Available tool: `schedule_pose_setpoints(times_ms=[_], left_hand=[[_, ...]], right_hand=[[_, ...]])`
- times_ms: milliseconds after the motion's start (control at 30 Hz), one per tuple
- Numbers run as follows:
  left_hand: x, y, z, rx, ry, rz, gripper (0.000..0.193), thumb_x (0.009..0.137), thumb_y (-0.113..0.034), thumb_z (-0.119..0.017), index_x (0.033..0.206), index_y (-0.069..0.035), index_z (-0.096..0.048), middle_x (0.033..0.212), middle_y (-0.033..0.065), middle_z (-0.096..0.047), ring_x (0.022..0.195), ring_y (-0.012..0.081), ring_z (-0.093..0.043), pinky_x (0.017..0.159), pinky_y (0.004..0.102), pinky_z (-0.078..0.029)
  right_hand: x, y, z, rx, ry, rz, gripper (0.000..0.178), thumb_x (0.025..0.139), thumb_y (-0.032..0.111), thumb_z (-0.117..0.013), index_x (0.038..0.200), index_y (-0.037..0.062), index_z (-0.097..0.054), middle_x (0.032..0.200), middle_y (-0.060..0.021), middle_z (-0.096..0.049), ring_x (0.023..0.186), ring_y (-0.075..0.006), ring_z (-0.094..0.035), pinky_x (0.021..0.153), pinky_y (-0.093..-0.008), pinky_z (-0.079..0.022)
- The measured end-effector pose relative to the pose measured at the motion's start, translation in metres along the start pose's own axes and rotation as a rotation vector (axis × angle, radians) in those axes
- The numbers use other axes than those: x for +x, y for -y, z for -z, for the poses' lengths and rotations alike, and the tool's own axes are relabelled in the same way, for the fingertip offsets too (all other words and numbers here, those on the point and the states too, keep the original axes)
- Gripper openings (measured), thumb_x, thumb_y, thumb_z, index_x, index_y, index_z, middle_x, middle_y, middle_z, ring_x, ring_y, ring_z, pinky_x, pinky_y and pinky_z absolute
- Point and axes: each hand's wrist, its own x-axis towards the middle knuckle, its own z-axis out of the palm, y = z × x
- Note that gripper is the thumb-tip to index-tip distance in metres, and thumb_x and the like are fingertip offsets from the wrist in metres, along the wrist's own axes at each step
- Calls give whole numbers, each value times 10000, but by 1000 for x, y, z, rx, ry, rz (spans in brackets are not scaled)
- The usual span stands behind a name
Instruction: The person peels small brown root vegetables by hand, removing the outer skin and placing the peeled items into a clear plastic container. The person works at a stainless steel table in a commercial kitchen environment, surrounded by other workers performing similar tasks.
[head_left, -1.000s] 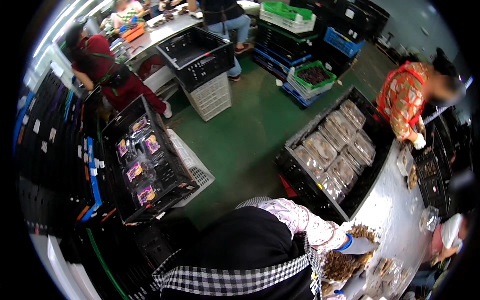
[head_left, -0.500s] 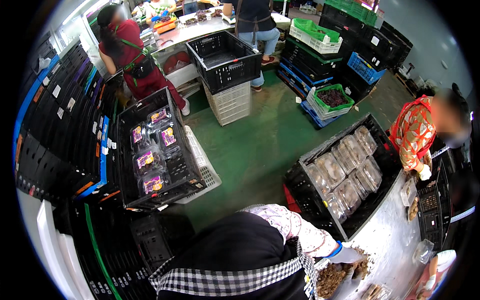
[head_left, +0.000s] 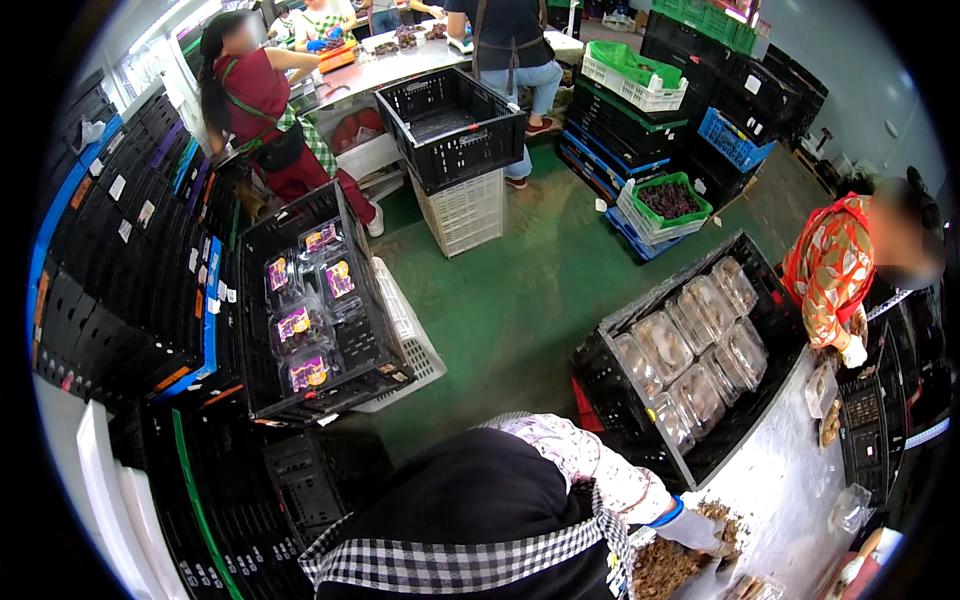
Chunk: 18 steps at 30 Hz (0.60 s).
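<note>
My left arm reaches rightward from my black garment with its black-and-white checked band. The patterned sleeve ends at a blue wristband, and my left hand [head_left: 694,529] wears a grey glove. It lies over the metal table [head_left: 770,480], touching a loose brown, shredded-looking pile [head_left: 662,567]. Its fingertips blend into the brown bits, so their grip cannot be made out. My right hand does not show. A clear plastic pack [head_left: 756,588] is partly visible by the lower edge. Beyond my arm stands a black crate [head_left: 640,410] filled with clear packs of brown contents.
At left, another black crate [head_left: 377,387] holds clear boxes with purple labels, beside tall stacks of black crates [head_left: 120,270]. A black crate [head_left: 470,150] rests on a white one ahead. Co-workers stand at the right [head_left: 835,270] and far left [head_left: 262,110]. An open clear container [head_left: 850,508] lies rightward.
My gloved left hand has moved slightly down and right over the brown pile. The far-left co-worker has turned and reaches toward the back table. The view has shifted slightly.
</note>
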Motion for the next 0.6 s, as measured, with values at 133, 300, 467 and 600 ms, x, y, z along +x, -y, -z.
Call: schedule_pose_setpoints(times_ms=[133,300,467,600], left_hand=[[-37,-40,13,-288,-16,115,641,790,-352,-724,1254,-3,-452,997,156,-580,959,267,-562,817,392,-440],[-52,-56,22,-351,-31,140,540,786,-354,-715,1135,16,-532,976,157,-614,894,255,-566,774,394,-455],[-47,-45,23,-297,-26,127,541,806,-361,-698,1158,6,-514,962,144,-611,879,239,-571,756,378,-463],[-41,-39,23,-284,-40,128,542,822,-367,-685,1176,-2,-499,951,133,-609,867,226,-575,742,364,-470]], right_hand=[[7,3,5,-182,36,-144,543,876,482,-638,1142,8,-650,993,-178,-693,829,-258,-656,754,-272,-504],[13,0,-4,-129,26,-82,513,890,423,-623,1177,-2,-612,1030,-180,-677,880,-260,-644,774,-293,-501],[17,-3,-13,-93,36,-47,488,904,365,-608,1213,-12,-575,1067,-182,-660,930,-263,-631,794,-315,-499],[24,-4,-22,-57,68,-19,472,916,318,-596,1241,-20,-544,1097,-183,-647,971,-265,-621,810,-332,-497]])
